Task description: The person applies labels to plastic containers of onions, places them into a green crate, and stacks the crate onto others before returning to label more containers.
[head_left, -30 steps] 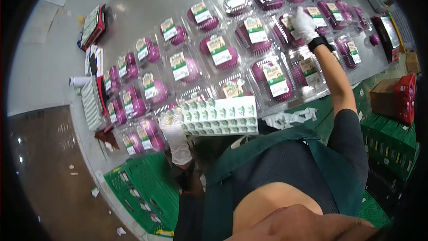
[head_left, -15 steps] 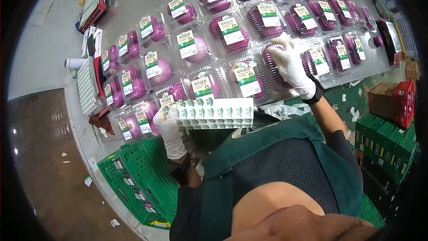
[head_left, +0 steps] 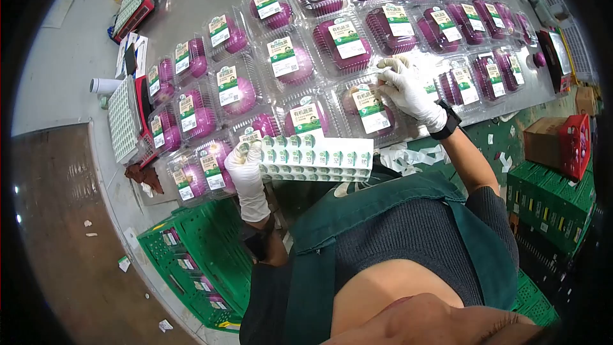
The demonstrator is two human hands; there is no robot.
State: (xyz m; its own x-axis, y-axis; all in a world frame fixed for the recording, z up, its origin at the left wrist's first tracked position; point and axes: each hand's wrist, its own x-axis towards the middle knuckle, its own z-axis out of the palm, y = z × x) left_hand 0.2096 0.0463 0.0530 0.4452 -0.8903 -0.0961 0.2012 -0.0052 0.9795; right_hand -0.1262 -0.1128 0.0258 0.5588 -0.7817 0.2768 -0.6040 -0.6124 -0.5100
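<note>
My left hand [head_left: 246, 169], in a white glove, grips the left end of a sheet of small green-and-white stickers [head_left: 319, 153]. The sheet hangs level above the table's near edge. My gloved right hand [head_left: 408, 92] is at the front row, its fingers curled together near the upper right corner of a labelled clear clamshell box of purple vegetables [head_left: 370, 112]. Whether the fingertips hold a sticker is too small to tell. Another box lies mostly hidden beneath this hand, in glare. Rows of similar boxes [head_left: 345, 41] spread beyond both hands.
A metal table [head_left: 191, 0] carries the boxes. Red-framed scales or trays [head_left: 126, 118] stand along its left side. Below left is a green crate [head_left: 198, 262] with packed boxes. Stacked green crates [head_left: 549, 191], a cardboard box [head_left: 546, 140] and a red container [head_left: 576, 147] stand at right.
My right hand has shifted slightly left and down over the front row, and its fingers have curled in. The sticker sheet stays in my left hand. The view has shifted a little.
</note>
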